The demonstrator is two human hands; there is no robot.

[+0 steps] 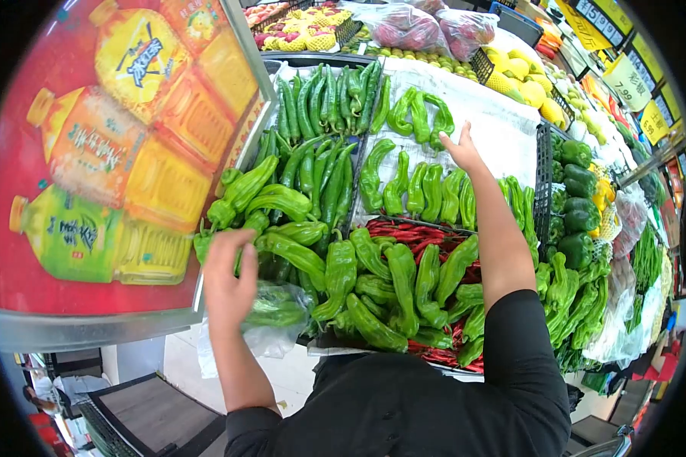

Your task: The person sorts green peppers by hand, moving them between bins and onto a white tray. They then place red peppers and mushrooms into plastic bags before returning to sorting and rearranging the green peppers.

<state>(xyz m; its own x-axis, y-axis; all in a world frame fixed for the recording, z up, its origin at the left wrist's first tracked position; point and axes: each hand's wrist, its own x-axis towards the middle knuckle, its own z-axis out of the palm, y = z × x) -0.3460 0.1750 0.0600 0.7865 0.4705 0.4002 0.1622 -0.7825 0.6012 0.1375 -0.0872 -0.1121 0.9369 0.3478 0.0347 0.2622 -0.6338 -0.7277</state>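
My left hand (230,274) is over the left side of the pepper heap, its thumb apart from its fingers. A light green pepper (255,222) lies right at its fingertips, and a clear plastic bag (276,318) with green peppers in it is beside the wrist. My right hand (460,147) reaches to the white-lined tray (503,114), fingers spread. Its fingertips are at the lower end of a curved green pepper (439,114). More green peppers (432,194) stand in a row below it, and a loose pile of wrinkled green peppers (402,286) lies nearer my body.
Red chilies (411,233) show under the near pile. Dark green long peppers (324,99) fill the left section. Bell peppers (579,183) stand at right behind a black crate edge (543,190). A drink-advert panel (129,152) borders the left. Bagged fruit (408,30) lies at the back.
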